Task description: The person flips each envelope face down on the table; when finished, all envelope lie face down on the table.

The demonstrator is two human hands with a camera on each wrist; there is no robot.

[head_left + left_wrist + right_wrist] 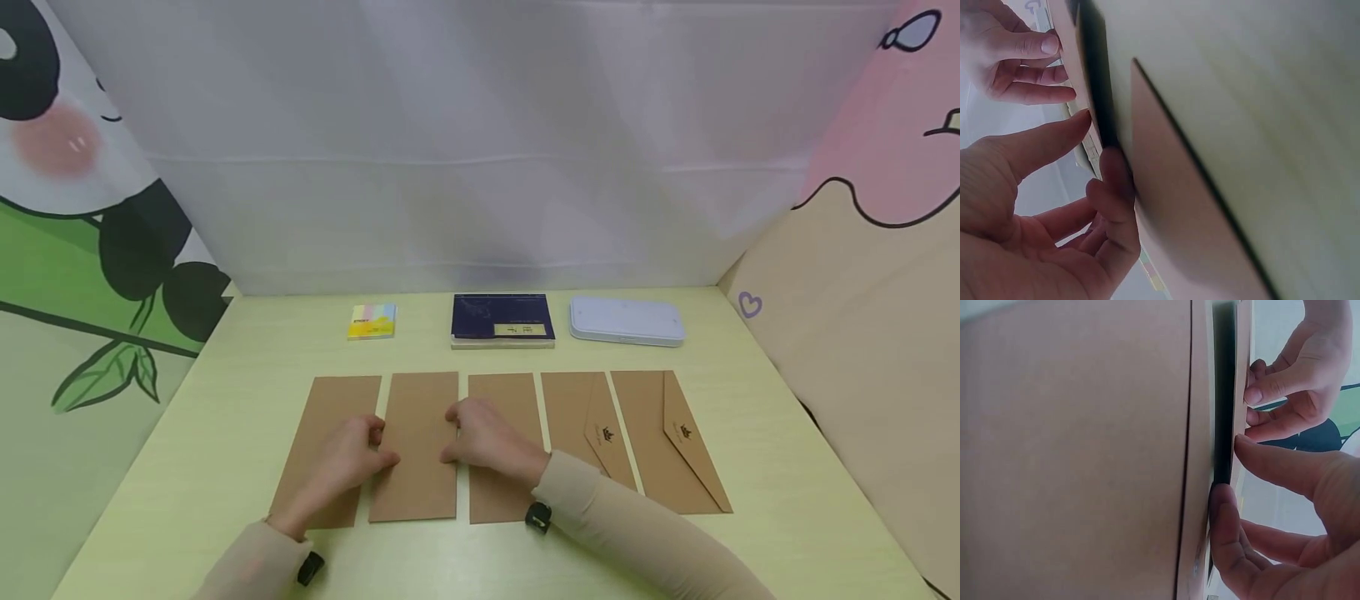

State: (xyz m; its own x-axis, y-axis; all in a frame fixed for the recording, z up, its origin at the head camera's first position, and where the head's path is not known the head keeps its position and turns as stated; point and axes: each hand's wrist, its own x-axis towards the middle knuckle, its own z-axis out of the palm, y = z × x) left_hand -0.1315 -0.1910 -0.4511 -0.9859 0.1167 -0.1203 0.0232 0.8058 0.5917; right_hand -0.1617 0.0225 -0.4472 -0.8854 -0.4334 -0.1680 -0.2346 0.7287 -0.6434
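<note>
A plain brown paper envelope, second from the left in a row, lies flap side hidden. My left hand pinches its left edge, thumb on top and a fingertip beneath. On the right edge, my right hand does the same. Dark shadow under both edges in the wrist views shows the envelope slightly raised. Below my left hand lies the leftmost envelope, also plain side up. Beneath my right hand is the third envelope, partly covered by it in the head view.
Two envelopes to the right, the fourth and fifth, show flaps with crown prints. Behind the row stand a sticky note pack, a dark blue notebook and a pale case. A white curtain closes the back.
</note>
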